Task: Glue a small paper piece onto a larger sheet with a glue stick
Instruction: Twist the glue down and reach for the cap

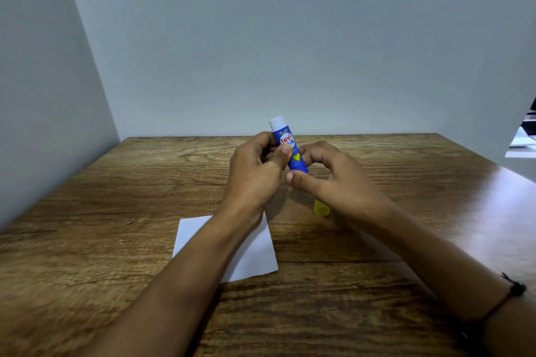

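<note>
Wood-grain tabletop [116,211] against grey walls. White square paper sheet [255,252] lies nearest the viewer, under the left forearm. Beyond it, left hand [255,171] grips the uncapped blue glue stick [290,151]; right hand [327,174] pinches its base. Yellow cap [321,208] lies right of the sheet. Step: likely extending glue; next, apply to paper.

surface [116,211]: brown wood grain, sheen at its right edge | glue stick [293,153]: glossy blue plastic, printed label, white end | cap [321,208]: translucent yellow plastic | sheet [255,252]: matt white paper, smooth
</note>
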A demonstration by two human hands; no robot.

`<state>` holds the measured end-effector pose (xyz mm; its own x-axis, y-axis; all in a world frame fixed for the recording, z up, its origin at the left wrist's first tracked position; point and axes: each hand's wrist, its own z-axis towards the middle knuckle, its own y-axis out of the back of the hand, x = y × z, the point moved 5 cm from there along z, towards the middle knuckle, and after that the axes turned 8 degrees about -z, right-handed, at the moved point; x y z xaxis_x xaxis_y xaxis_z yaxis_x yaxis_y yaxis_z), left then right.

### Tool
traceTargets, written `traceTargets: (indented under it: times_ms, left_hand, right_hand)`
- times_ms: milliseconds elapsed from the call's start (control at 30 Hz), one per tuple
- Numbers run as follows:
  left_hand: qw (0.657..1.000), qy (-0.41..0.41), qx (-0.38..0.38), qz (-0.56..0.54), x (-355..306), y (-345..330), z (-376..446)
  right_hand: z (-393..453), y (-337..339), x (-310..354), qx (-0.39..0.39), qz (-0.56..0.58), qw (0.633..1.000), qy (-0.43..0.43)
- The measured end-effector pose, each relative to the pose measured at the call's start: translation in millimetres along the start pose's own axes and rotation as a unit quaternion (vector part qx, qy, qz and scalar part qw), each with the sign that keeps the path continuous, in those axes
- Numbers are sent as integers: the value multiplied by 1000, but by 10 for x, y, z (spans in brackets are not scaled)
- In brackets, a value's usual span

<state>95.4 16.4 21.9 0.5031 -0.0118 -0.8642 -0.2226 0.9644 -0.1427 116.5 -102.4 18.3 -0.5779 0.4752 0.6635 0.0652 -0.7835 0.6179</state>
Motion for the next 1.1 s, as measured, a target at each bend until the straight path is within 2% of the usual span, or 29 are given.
traceTargets:
  times_ms: [133,333,400,567,667,767,833,967,1100]
  left_hand:
    - [1000,3,0,-1,-1,13,0]
    - [1000,3,-2,5,-6,19,-2]
    - [1000,1,-6,6,-14,28,1]
    - [1000,6,0,3,-16,19,-18]
    - [1000,5,1,10,-12,24,-20]
    - [1000,6,-3,13,-5,35,-10]
    - [1000,6,-4,11,-6,36,-9]
    - [1000,7,1,-7,-16,27,-19]
    - [1000,1,5,11,-15,21,-22]
  right_hand:
    - [19,-4,8,47,46,998,-3]
    - [11,19,-26,2,15,1000,-12]
    - [20,11,-36,20,19,999,-15]
    - [21,-56,-13,99,142,985,-18]
    - [30,-29,-26,59,130,989,-29]
    - [35,4,-61,29,71,996,-36]
    - [46,-5,-75,46,74,996,-37]
    - [32,-62,-26,117,162,980,-26]
    - [34,-41,-30,81,144,985,-50]
